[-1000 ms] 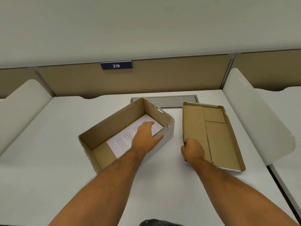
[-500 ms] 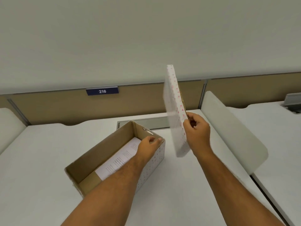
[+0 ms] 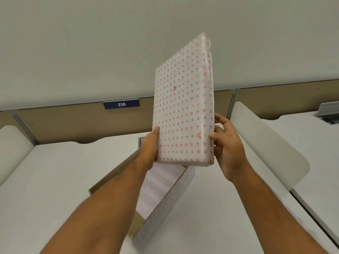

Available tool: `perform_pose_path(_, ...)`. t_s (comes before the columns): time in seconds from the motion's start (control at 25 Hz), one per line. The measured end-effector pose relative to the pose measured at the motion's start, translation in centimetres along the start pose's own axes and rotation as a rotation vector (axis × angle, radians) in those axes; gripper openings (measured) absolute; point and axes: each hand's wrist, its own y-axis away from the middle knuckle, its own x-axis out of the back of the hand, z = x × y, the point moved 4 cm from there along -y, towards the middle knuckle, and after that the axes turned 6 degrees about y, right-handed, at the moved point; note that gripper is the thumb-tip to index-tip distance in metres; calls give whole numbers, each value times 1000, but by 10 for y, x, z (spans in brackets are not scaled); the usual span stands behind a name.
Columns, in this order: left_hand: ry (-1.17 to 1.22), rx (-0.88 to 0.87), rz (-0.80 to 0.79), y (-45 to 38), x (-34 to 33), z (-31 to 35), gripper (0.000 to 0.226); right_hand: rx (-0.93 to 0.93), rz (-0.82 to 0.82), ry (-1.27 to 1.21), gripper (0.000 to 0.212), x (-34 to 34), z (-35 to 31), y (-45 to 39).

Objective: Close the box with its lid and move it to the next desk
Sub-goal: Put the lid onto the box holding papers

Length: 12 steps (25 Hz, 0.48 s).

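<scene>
the step in hand looks like turning the flat white cardboard lid printed with small pink hearts over and bringing it down onto the open cardboard box with the same heart print on its outer wall. to do it well, the lid wants tipping from its near-upright tilt to level, patterned face up, its long side turned to run along the box's length, since the box sits at an angle on the white desk; then its far edge should catch the far rim first so the skirt slips down outside all four walls without snagging a corner. the printed white sheet of paper lying inside should stay flat beneath it. the left hand is closed on the lid's lower left edge, thumb on the patterned face and the other fingers hidden behind. the right hand holds the lower right edge more loosely, thumb pressed on the side wall, fingers spread and partly open behind it. the lid hangs in the air above the box's far end, clear of the rim, and the box rests on the desk marked by the dark blue number plate reading 216; the next white desk lies to the right, beyond a rounded white divider panel.
</scene>
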Motion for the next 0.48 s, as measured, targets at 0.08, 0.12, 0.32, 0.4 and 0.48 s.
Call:
perform_pose_path(0.08,-167,-98,32,-5,39,10,53,-76,-8,40,35,-6,23,3)
perform_pose_path(0.12,-290,-141,36,-7,60,16,56,-125,5,69,37,-11,36,6)
perform_pose_path(0.32,-970,-113,4,-19,159,17,80,-407,-10,308,41,-49,116,42)
perform_pose_path(0.4,-1118,-78,-4,-20,191,5,87,-475,-12,371,35,-64,148,61)
perform_pose_path(0.48,-1187,-53,-23,-17,209,-8,92,-515,7,394,34,-73,167,73)
